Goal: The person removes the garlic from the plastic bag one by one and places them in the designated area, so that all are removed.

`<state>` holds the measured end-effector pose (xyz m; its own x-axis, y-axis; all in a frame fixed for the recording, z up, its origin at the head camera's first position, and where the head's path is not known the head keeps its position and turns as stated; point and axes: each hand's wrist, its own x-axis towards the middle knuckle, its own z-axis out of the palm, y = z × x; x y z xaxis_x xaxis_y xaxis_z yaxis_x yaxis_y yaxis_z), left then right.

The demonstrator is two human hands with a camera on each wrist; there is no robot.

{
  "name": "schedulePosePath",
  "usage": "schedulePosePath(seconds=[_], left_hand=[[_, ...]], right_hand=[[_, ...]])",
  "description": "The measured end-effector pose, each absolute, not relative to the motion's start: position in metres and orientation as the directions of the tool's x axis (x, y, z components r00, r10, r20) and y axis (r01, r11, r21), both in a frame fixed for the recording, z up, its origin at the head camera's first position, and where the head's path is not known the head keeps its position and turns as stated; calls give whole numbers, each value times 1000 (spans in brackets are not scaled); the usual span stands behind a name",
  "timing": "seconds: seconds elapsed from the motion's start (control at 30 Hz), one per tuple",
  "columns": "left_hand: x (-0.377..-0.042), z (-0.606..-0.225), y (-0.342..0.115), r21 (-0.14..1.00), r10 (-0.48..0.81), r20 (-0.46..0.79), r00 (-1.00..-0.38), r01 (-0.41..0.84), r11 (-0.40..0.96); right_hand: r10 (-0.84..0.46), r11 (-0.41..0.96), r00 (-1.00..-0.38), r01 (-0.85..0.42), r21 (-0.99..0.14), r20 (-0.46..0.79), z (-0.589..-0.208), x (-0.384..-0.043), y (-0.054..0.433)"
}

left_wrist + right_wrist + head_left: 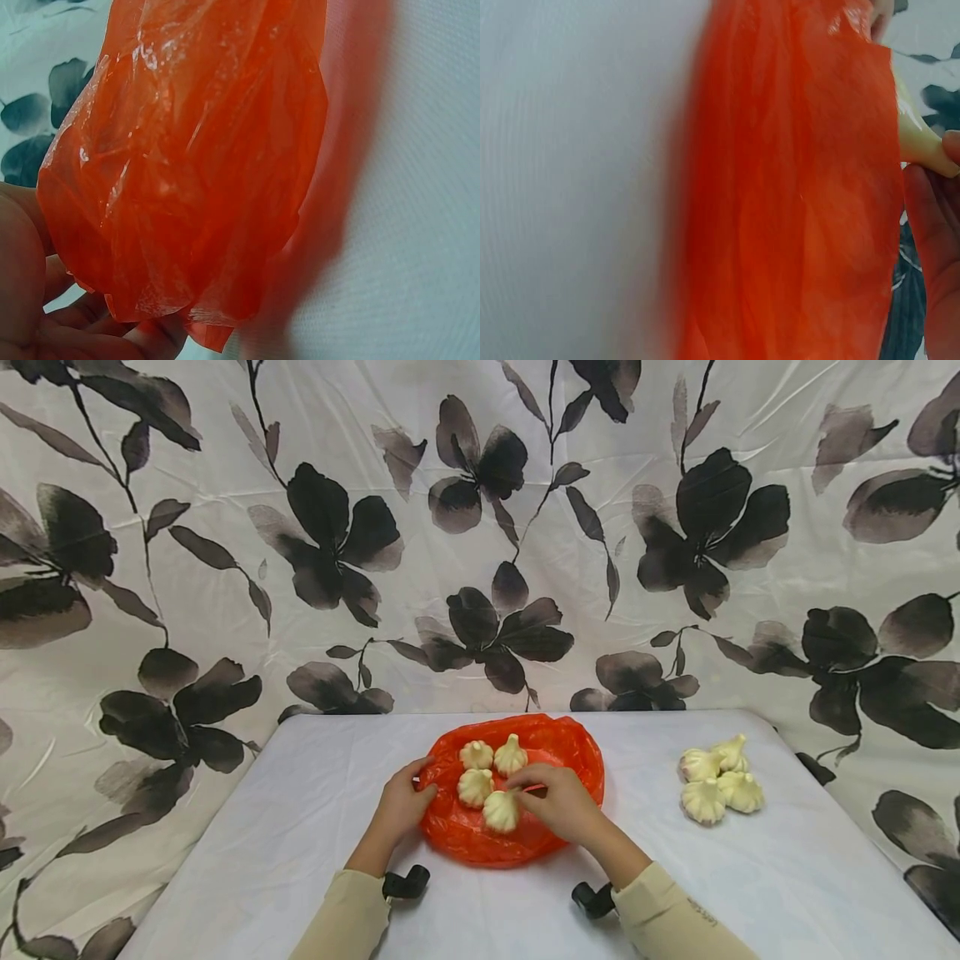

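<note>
An orange-red plastic bag (555, 743) lies spread open on the table, its rim rolled into a round shape. My left hand (401, 802) grips the left side of that rim; in the left wrist view its fingers curl beneath the bag's crinkled wall (187, 165). Inside the bag, my right hand (561, 803) pinches the stem of a garlic bulb (501, 812). Three other garlic bulbs (476, 787) sit close behind it. The right wrist view shows the held bulb's pale neck (922, 142) between thumb and fingers, the rest hidden by the bag.
Several more garlic bulbs (703, 802) are clustered on the white-covered table (645, 860) to the right of the bag. A floral cloth (480, 552) hangs behind the table's far edge. Each wrist carries a black camera mount (407, 882).
</note>
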<state>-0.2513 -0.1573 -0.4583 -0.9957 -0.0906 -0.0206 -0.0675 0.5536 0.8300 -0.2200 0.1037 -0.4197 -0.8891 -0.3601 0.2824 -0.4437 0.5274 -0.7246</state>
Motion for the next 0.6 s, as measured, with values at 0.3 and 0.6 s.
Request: schedulePosePath(seconds=[0.3,0.6], left_hand=[[-251,-457,-157,830,-97,-22,-995,-72,553],[-250,-457,-158,825,-96,-17,-995,-69,560]], right_hand=[[-312,537,-905,-420,-732,290,-409,-224,117],[-301,590,-881,-473,-655,365,-394,-234,141]])
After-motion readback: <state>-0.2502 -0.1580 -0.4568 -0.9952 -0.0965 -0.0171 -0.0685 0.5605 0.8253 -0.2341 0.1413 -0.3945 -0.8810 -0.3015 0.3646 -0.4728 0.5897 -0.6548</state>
